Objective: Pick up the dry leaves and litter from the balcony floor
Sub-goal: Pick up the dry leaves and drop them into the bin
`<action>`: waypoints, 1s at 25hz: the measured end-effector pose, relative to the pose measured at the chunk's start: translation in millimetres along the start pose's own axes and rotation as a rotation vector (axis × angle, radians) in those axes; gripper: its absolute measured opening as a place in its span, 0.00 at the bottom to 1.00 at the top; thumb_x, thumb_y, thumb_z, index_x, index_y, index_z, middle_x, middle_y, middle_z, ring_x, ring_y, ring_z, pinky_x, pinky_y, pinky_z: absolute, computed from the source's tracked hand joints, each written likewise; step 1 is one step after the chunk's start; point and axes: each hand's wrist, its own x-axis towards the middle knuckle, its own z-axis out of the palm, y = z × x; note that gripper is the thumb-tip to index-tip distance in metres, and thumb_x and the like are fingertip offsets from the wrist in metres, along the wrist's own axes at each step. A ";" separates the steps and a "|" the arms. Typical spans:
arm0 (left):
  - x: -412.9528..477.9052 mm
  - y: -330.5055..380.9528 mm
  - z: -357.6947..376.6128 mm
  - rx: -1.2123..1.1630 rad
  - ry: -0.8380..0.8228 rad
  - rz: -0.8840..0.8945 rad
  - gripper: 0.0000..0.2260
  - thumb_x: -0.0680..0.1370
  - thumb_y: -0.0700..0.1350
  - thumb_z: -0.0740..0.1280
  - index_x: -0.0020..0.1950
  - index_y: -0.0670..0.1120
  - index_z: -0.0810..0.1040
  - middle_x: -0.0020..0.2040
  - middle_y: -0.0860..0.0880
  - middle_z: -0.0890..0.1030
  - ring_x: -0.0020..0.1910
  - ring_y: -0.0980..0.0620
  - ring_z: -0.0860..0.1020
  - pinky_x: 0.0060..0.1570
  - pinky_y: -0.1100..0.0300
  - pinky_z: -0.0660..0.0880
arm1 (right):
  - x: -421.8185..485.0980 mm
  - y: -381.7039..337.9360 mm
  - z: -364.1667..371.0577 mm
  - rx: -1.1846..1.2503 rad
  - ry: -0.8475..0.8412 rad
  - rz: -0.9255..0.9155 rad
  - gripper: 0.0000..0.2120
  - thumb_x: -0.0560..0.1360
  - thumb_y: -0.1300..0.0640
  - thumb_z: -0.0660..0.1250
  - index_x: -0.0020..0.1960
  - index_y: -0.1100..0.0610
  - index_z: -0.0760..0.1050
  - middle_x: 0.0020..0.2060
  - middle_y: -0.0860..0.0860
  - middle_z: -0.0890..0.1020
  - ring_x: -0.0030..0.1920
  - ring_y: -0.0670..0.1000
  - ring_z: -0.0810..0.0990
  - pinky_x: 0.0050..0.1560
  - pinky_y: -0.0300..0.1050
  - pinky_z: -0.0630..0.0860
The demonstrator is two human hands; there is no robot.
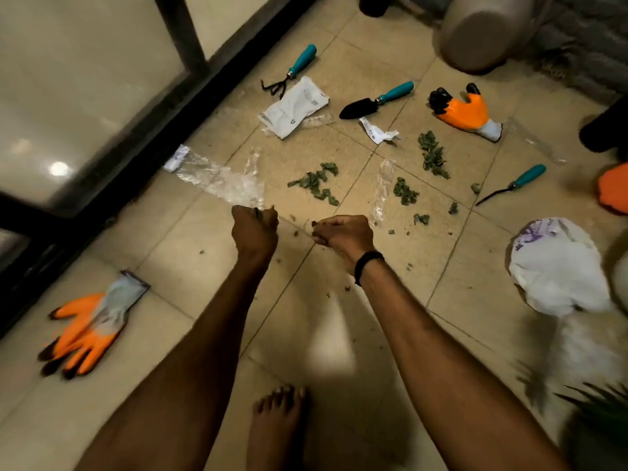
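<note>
Just beyond the hands [255, 229], dry leaves [314, 183]

A hand rake [292, 71] with a teal handle lies at upper centre, its dark prongs pointing lower left. Right of it lies a trowel [377, 100] with a black blade and a teal handle. A third teal-handled tool [513, 186] with a thin dark blade lies at centre right. One orange glove [465, 112] with black fingertips and a white cuff lies at upper right; another orange glove [88, 326] with a grey cuff lies at lower left. A beige pot [482, 32] stands at the top right. A dark frame [142, 137] holding frosted panels runs diagonally across the upper left. Spiky green plant leaves [598, 399] show at lower right.
</note>
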 end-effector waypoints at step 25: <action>-502.2 -226.6 -830.0 -1.407 1.036 -0.611 0.10 0.82 0.37 0.61 0.41 0.45 0.68 0.27 0.50 0.72 0.18 0.59 0.63 0.18 0.69 0.58 | -823.3 57.2 475.3 -0.360 -0.974 0.169 0.03 0.71 0.71 0.71 0.45 0.70 0.80 0.38 0.58 0.82 0.38 0.50 0.81 0.40 0.38 0.81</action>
